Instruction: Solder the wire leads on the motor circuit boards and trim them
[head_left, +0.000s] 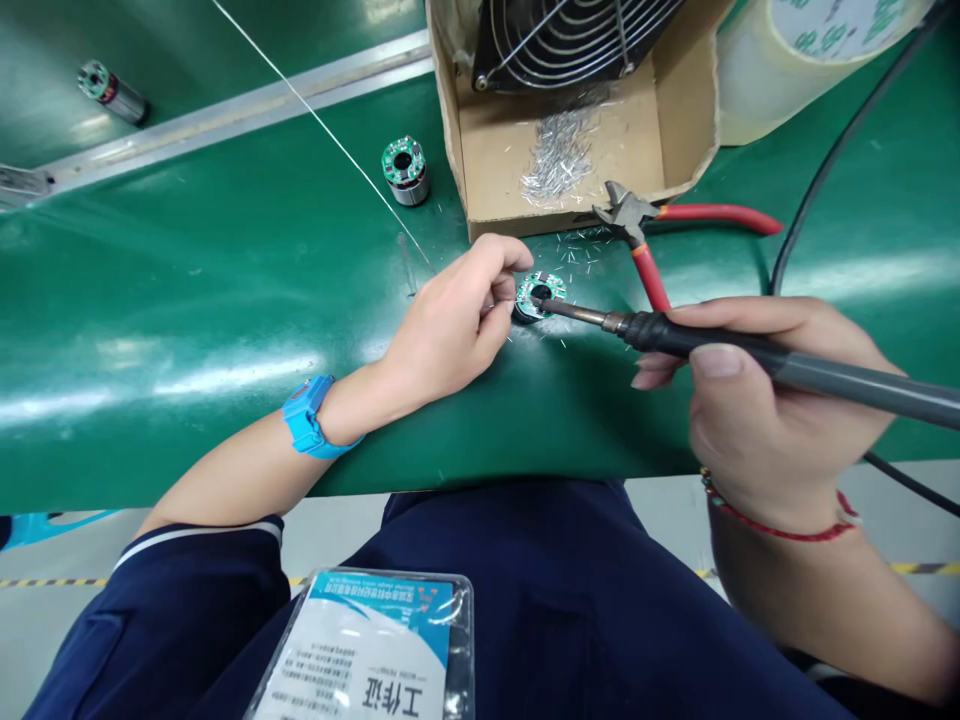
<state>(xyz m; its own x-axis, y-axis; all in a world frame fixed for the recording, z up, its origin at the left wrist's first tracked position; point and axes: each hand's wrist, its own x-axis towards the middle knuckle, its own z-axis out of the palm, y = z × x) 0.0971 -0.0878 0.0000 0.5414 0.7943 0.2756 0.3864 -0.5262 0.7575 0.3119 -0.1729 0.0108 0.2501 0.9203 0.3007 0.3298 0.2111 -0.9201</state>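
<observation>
In my right hand (pixel 780 400) is a soldering iron (pixel 574 312), held like a pen and slanting left. Its tip touches the round green circuit board (pixel 553 287) on top of a small motor that stands upright on the green bench. Thumb and fingertips of my left hand (pixel 457 320) are pinched together at the left edge of that board. A thin pale solder wire (pixel 322 122) runs down from the upper left into this hand. The fingers partly cover the motor's body, and the wire's end is hard to make out.
A cardboard box (pixel 465 160) holds a black fan (pixel 585 40) and cut wire pieces (pixel 559 155). Red-handled cutters (pixel 634 215) lie at its front edge. Other motors stand behind: one nearby (pixel 405 170), one at far left (pixel 112 92). At right are a tape roll (pixel 765 85) and black cable (pixel 817 170).
</observation>
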